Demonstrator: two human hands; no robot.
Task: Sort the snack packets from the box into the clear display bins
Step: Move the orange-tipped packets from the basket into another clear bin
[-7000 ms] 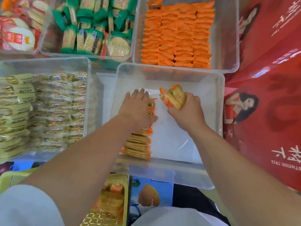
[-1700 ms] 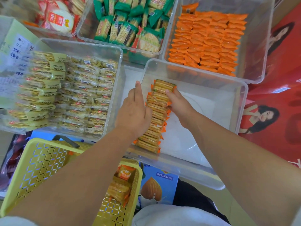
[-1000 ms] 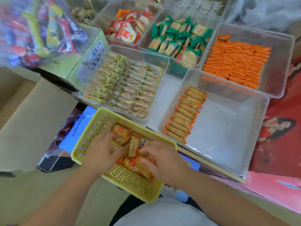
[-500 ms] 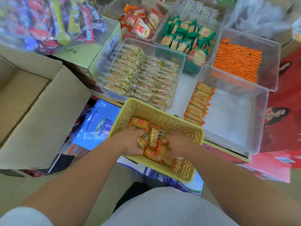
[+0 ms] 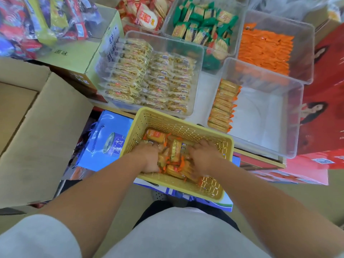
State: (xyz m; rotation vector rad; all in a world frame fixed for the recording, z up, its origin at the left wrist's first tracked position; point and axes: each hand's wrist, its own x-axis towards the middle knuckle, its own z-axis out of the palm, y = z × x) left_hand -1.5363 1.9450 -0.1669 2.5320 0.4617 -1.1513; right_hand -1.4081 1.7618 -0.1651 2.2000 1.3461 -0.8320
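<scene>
Deep in the yellow basket (image 5: 183, 120), left hand (image 5: 149, 158) and right hand (image 5: 203, 158) bury fingers among the orange packets (image 5: 175, 151), hold unreadable, so best gather those between the palms aligned, faces flat.

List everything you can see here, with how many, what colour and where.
basket: one, yellow, nearest the person
loose packets: a heap, orange-gold, in basket
clear bins: at least five, beyond basket
packet row: one, orange-edged, along nearest bin's left wall
pale packets: many, pale yellow, bin behind basket
orange packets: many, orange, far right bin
green packets: many, green, far middle bin
red packets: several, red-white, far left bin
snack bag: one, mixed colours, top left
carton: one, brown, left
blue box: one, blue, left of basket
red boxes: some, red, right
left hand: among loose packets, grip unclear
right hand: likewise
</scene>
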